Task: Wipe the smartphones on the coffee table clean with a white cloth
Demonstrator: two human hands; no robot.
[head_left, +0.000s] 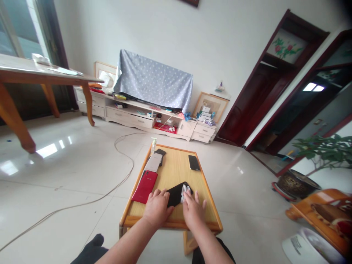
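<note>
Black smartphone [174, 195] is lying on the small wooden table [175, 161]; the left hand [156, 207] is gripping its left end between thumb and fingers, while the right hand [193, 209], fingers spread, is pressing a white wipe [183, 192] onto it.

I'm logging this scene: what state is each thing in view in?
Black phone: partly covered
White wipe: crumpled
Left hand: palm down, touching black phone
Right hand: on white wipe
Red phone: flat, back up
Pale phone: flat
Rightmost phone: flat, dark face up
Pump bottle: upright
Polka-dot cloth: draped
Cabinet drawers: shut
</note>
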